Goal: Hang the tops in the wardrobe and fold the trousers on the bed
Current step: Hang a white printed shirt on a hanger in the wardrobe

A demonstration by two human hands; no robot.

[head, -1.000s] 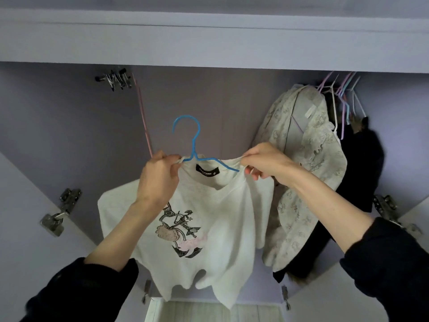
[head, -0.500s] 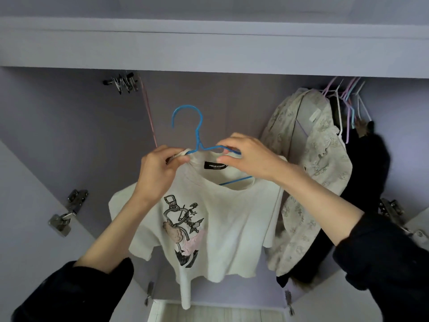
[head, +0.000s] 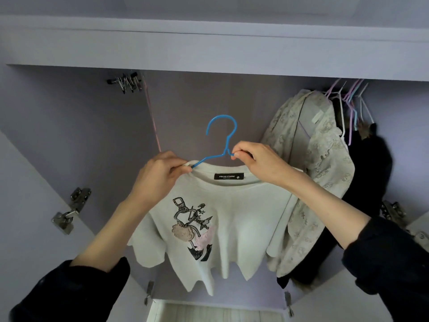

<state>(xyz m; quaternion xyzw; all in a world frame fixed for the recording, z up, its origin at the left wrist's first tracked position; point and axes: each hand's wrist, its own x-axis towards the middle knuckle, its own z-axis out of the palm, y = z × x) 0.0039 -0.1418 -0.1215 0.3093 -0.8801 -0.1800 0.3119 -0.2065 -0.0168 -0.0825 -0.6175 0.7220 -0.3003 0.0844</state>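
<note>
Fingers of the left hand (head: 154, 180) were curled round the collar edge of the white T-shirt (head: 222, 219), pinching the cloth together with the left arm of the blue hanger (head: 221, 141) where it went into the neck opening. It seemed that this grip kept the collar from sliding off that side. The right hand (head: 260, 162) pinched the wire just beside the base of the hook, between thumb and fingertips, probably because from this point the hanger could be steered and lifted. The right arm of the hanger was hidden behind this hand and under the cloth, so I could not tell whether that shoulder sat well.

The T-shirt hung free below both hands, its print facing the camera, in front of the open wardrobe (head: 209, 43) and not yet on any rail. The hook stood upright and touched nothing.

To the right, well apart from the hook, a cream lace top (head: 322, 163) and a dark garment (head: 369, 177) hung on pastel hangers (head: 352, 98). A bunch of metal clips (head: 126, 82) hung at the upper left. The rail itself was hidden behind the top panel, so, in my judgement, the hook had to be raised and guided up blind.
</note>
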